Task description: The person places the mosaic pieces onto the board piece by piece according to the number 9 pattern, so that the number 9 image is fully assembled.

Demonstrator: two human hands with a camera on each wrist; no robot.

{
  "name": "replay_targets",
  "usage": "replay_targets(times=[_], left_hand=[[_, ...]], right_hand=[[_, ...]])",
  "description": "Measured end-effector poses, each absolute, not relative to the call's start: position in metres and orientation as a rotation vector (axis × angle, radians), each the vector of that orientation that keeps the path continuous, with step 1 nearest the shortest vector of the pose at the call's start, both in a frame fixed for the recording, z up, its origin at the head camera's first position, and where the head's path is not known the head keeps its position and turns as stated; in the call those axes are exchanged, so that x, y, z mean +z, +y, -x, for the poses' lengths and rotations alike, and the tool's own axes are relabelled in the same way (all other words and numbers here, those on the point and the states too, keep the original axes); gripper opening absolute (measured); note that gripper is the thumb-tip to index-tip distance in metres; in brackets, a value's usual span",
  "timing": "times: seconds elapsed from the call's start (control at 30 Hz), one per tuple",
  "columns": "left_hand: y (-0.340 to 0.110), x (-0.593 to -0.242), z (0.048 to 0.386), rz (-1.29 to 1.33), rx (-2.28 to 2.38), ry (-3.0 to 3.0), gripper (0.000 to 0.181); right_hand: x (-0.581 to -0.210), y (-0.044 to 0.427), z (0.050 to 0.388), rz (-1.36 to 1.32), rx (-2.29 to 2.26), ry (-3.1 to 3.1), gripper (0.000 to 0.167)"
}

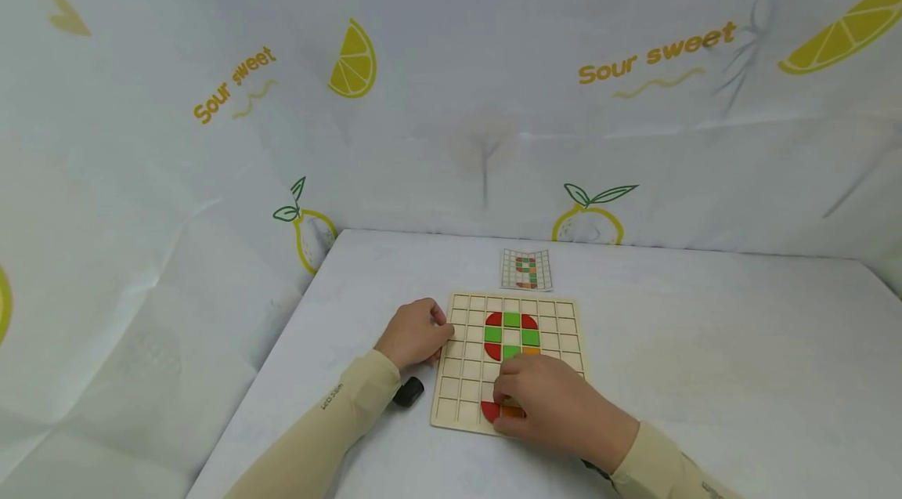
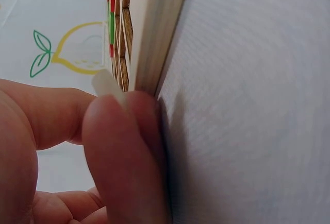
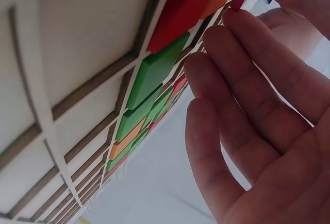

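A square wooden grid board [image 1: 461, 370] lies on the table with red, green and orange pieces in its cells. At its left edge my left hand [image 1: 416, 333] grips the rim between thumb and finger; in the left wrist view the fingertips meet the board's side [image 2: 160, 28]. Over the lower part of the board, my right hand [image 1: 546, 401] pinches a red rounded piece [image 1: 489, 411] at the bottom row's left end. Beside that piece is an orange piece [image 1: 513, 411], partly under the hand. The right wrist view shows another red piece [image 3: 180, 13] and green pieces [image 3: 152, 74] set in cells.
Behind the board lies a small pattern card [image 1: 527, 270] with a coloured figure on a grid. A black cylinder-like object [image 1: 409, 392] is by the left wrist. The white table [image 1: 705, 350] meets a lemon-printed cloth [image 1: 451, 92] at the back and left.
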State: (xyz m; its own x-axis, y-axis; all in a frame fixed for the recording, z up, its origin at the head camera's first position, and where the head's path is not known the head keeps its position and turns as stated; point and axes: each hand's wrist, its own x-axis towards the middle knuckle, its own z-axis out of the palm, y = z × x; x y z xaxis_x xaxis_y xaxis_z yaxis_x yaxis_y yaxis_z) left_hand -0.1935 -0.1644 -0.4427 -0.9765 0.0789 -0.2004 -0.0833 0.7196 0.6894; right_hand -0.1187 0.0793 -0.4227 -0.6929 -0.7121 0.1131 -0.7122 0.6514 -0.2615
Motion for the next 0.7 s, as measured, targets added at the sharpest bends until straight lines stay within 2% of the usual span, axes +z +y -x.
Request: replay_targets(times=[0.3, 0.43, 0.57, 0.7], left_hand=[[-0.159, -0.443, 0.195, -0.031, 1.102, 2.704, 0.011], [-0.16, -0.442, 0.195, -0.039, 1.109, 2.689, 0.011], [-0.174, -0.435, 0.192, -0.033, 1.087, 2.683, 0.017], [-0.203, -0.42, 0.188, -0.028, 1.029, 2.816, 0.031]], right_hand=[[-0.419, 0.087, 0.117, -1.189, 0.47, -2.846, 0.016], [-0.414, 0.098, 0.119, -1.069, 0.476, -2.895, 0.017], [-0.41, 0.12, 0.125, -0.859, 0.424, -2.97, 0.029], [-0.41, 0.156, 0.133, -0.631, 0.421, -2.972, 0.055]])
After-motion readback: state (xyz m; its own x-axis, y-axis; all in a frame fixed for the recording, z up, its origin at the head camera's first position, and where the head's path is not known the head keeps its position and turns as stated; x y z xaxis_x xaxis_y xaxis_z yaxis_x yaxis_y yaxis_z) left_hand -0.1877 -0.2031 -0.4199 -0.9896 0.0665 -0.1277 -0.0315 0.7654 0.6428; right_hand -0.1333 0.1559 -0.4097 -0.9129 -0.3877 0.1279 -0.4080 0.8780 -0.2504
